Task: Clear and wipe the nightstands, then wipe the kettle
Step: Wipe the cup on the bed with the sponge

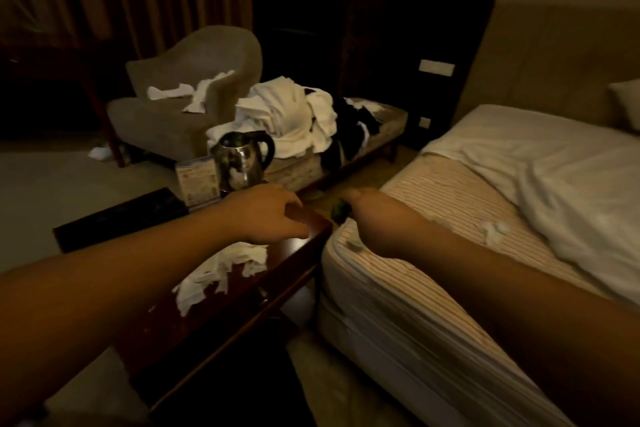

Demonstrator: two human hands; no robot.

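A dark wooden nightstand (298, 253) stands beside the bed. My left hand (266, 213) hovers over its far corner with loosely curled fingers and holds nothing. Crumpled white tissues (221, 270) lie on the top under my forearm. A steel kettle (240, 161) with a black handle stands at the far end, next to a small printed card box (197, 180) and a black flat item (121, 218). My right hand (353, 206) reaches past the nightstand's corner and grips a small green object (340, 211); its fingers are mostly hidden.
The bed (433, 253) with a striped mattress and rumpled white sheet fills the right. A bench piled with white linen (291, 118) and a grey armchair (194, 100) with tissues stand behind. Tissue scraps (493, 229) lie on the mattress.
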